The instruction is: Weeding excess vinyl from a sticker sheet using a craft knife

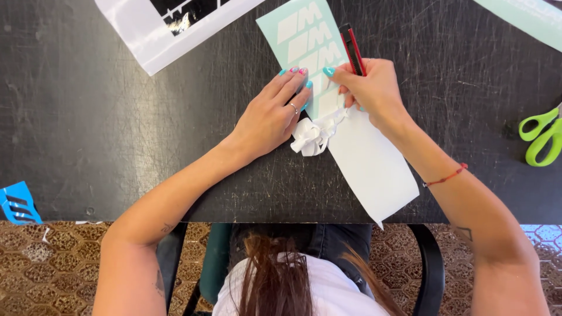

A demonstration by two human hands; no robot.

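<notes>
The person sits at a scratched black table (pixel 117 117), leaning over a long strip of vinyl sticker sheet (pixel 374 164) that runs slantwise from the far edge to the near edge and hangs a little over it. The far part of the strip is pale green with white block shapes; the near part is bare white backing. The left hand (pixel 272 117) lies flat on the strip's left edge, fingers spread narrow and pressing it down, a ring on one finger. The right hand (pixel 372 88) is closed around a red and black craft knife (pixel 353 50), held like a pen, its tip down on the strip just beside the left fingertips. A crumpled curl of peeled white vinyl (pixel 313 136) lies against the strip, just under the left hand. Green scissors (pixel 541 136) rest well apart at the right edge, and another white sheet with black shapes (pixel 170 23) lies at the far left
</notes>
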